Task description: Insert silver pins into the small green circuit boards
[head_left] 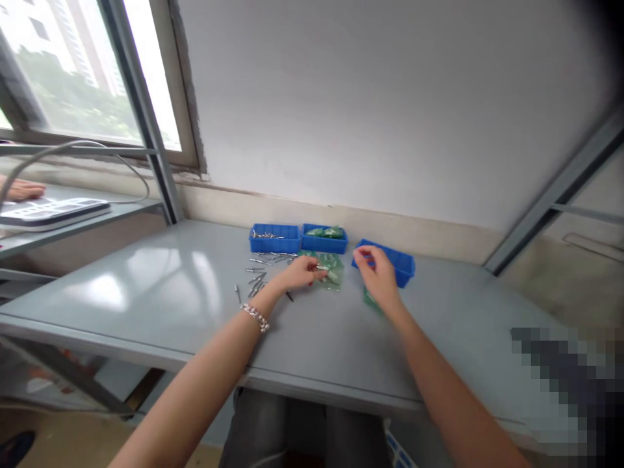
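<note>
My left hand (301, 272) rests on the grey table (160, 292), fingertips pinching something small at the edge of a clear green plastic bag (333, 268). Several small metal pins (257, 273) lie scattered just left of it. My right hand (375, 273) hovers in front of the right blue tray (402, 263), fingers curled; a green bag (369, 300) lies partly under it. Whether it grips anything is unclear.
Two more blue trays stand at the back: the left tray (273, 239) holds metal pins, the middle tray (324, 240) holds green bags. Another person's hand (22, 190) rests on a shelf at far left beside a white device (49, 211). A window is above.
</note>
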`<state>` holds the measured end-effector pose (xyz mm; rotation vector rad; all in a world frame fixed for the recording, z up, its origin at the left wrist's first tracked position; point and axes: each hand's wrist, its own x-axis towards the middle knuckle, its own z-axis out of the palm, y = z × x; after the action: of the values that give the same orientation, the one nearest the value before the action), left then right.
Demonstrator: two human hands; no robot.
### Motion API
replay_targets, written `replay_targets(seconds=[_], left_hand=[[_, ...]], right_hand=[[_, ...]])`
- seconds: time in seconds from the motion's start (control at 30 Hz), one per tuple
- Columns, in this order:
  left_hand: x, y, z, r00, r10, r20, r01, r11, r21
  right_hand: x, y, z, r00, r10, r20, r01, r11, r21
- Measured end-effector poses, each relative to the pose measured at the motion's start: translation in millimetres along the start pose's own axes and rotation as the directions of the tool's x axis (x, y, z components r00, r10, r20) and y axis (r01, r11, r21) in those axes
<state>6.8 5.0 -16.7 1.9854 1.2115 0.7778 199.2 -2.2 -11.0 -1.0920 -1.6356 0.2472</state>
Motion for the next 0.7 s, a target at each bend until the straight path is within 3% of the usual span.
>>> replay_targets(seconds=[0.07, 0.13, 0.33, 0.5, 0.7], left_hand=[[1, -3, 1.2, 1.000, 0.009, -0.001, -0.009, 1.000, -0.011], [2, -5, 1.8, 0.999, 0.035, -0.024, -0.036, 0.999, -0.032], [-2, 0, 2.3, 0.995, 0.078, -0.063, -0.088, 0.981, -0.174], [-6, 10, 1.6, 0.994, 0.070, -0.080, -0.092, 0.942, -0.322], [-8, 14, 4.6, 0.995, 0.080, -0.056, -0.094, 0.934, -0.345]], right_hand=[[-6, -5, 26, 0.994, 0.093, 0.065, -0.102, 0.981, 0.164], [-16, -7, 39, 0.963, 0.157, 0.219, -0.206, 0.952, 0.226], [-29, -1, 36, 0.857, 0.346, 0.383, -0.495, 0.761, 0.420], [-26, -2, 34, 0.830, 0.354, 0.431, -0.538, 0.711, 0.452], [-27, -4, 31, 0.829, 0.379, 0.411, -0.551, 0.678, 0.487]])
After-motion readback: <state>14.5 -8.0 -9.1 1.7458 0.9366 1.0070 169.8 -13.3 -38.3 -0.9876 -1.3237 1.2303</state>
